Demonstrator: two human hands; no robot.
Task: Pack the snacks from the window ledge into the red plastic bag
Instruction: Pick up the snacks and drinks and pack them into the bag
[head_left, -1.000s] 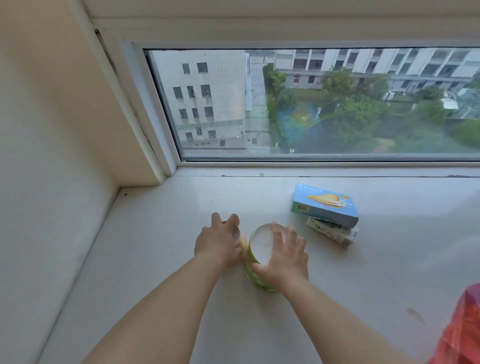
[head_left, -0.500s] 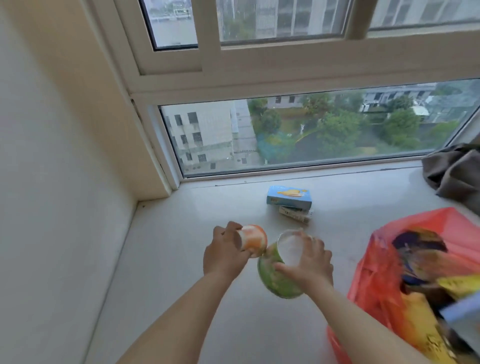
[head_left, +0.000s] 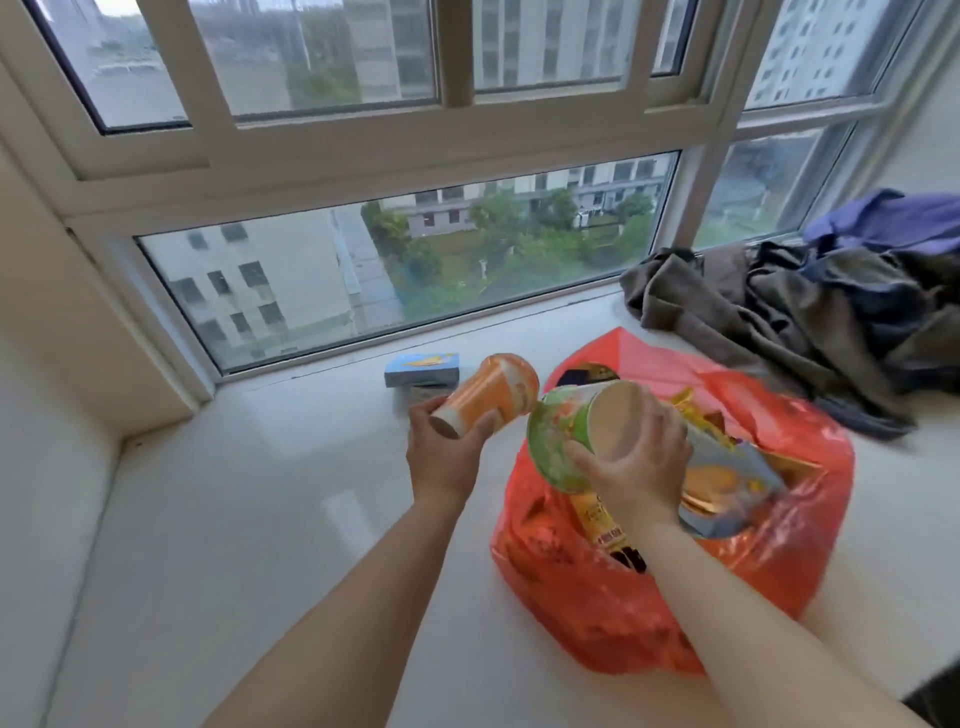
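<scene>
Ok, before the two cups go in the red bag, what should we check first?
1. Left hand has a firm grip on the orange paper cup: ok.
2. Right hand holds the green paper bowl-cup: ok.
3. Red plastic bag mouth is open: ok.
4. Green cup is over the bag: ok; orange cup: not ok, it is left of it.
5. Room left inside among the packets: cannot tell.
6. Blue cardboard box on the white ledge packed: not ok.

crumpled dark clothes (head_left: 810, 306), window (head_left: 395, 270)
</scene>
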